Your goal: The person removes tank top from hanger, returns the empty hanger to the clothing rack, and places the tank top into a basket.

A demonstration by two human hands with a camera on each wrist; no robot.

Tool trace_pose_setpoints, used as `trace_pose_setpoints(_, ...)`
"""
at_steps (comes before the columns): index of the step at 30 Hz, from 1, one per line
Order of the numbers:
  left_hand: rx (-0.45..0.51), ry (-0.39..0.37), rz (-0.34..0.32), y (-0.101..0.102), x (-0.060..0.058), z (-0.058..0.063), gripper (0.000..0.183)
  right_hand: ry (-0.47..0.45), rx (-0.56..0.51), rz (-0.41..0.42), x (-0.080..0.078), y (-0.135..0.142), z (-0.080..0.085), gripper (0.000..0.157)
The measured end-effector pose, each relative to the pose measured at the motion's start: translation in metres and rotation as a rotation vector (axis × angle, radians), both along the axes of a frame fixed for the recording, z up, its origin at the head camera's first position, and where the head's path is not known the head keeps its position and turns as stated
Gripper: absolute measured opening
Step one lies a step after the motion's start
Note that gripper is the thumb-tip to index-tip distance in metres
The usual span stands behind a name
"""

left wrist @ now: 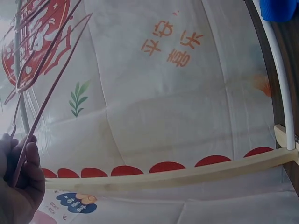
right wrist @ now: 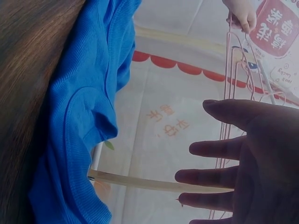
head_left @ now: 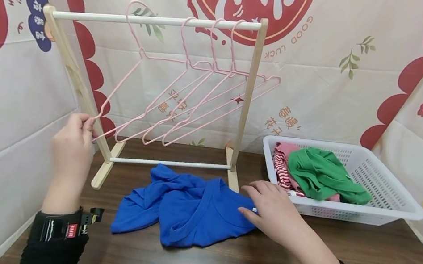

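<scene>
Several pink hangers hang from the white rod of a small wooden rack [head_left: 251, 88]. With its fingertips my left hand [head_left: 73, 144] pinches the lower corner of the leftmost pink hanger [head_left: 121, 79], whose hook is still over the rod; the left wrist view shows the hanger [left wrist: 51, 88] between thumb and fingers. A crumpled blue shirt [head_left: 200, 211] lies on the table in front of the rack. Over the shirt's right end is my right hand [head_left: 275, 211], its fingers spread and holding nothing. In the right wrist view the shirt [right wrist: 88, 102] lies beyond the fingertips.
A white plastic basket [head_left: 386, 215] stands at the right with a green garment [head_left: 323, 175] on top of pink and red-striped cloth [head_left: 282, 171]. The rack's low white crossbar [head_left: 170, 163] runs just behind the shirt. Printed sheets [head_left: 322, 98] close off the back and sides.
</scene>
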State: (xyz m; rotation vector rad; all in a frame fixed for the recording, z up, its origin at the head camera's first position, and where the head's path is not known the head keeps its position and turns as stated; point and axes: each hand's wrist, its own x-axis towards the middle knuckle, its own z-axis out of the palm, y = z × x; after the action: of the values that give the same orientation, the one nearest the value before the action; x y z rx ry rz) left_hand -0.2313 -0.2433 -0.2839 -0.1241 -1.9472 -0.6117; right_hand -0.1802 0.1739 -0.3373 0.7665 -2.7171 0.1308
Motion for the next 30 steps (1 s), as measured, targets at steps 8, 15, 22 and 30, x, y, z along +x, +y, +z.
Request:
trace_pose_setpoints(8,-0.055,-0.061,-0.021,0.012,-0.004,0.006,0.023,-0.002,0.004,0.006,-0.003,-0.003,0.000,0.052)
trace_pose_setpoints(15,-0.109,-0.021,-0.048,0.017,-0.011,0.005,0.022,-0.016,0.012,0.010,-0.006,-0.005,-0.002,0.053)
trace_pose_setpoints(22,-0.156,-0.002,-0.044,0.019,-0.014,0.001,0.023,-0.026,0.021,0.003,-0.007,-0.008,-0.003,0.054)
trace_pose_setpoints(30,-0.156,0.044,-0.074,0.022,-0.014,-0.001,0.018,-0.019,0.010,0.015,-0.007,-0.009,-0.002,0.053)
